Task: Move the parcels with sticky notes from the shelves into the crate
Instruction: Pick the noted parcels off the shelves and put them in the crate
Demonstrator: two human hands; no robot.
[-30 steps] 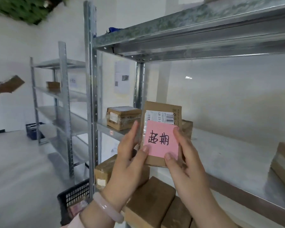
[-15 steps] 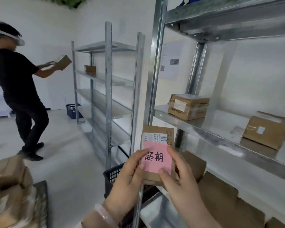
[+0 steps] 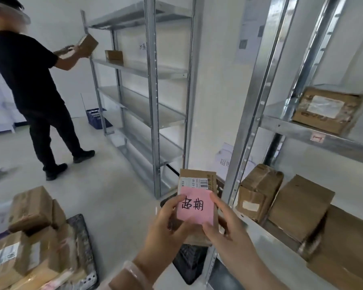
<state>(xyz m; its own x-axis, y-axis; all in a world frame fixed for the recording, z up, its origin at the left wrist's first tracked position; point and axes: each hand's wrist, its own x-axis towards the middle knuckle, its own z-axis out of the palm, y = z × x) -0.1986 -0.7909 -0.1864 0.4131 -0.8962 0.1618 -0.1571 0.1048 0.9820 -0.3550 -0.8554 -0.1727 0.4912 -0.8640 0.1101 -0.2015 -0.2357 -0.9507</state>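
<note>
We hold the cardboard parcel (image 3: pixel 197 174) in the air in front of us, clear of the shelves. Its long axis is near upright, with the barcode label at the top and the pink sticky note (image 3: pixel 196 208) facing us over the lower half. Both hands pinch it low down. The left hand (image 3: pixel 166 227) has its thumb on the note's left edge, and the right hand (image 3: pixel 228 233) has fingers curled round the right edge; neither is nearer.

A black mesh crate (image 3: pixel 189 262) lies directly below, partly hidden by our hands, so we judge the coming move to be a short lowering. A second crate (image 3: pixel 82 233) at lower left is heaped with parcels, and we cannot tell which is meant.

The shelf upright (image 3: pixel 247 147) stands just beside the parcel on its right, with taped cartons (image 3: pixel 258 191) on the low shelf beyond. A person in black (image 3: pixel 29 80) works well apart.
</note>
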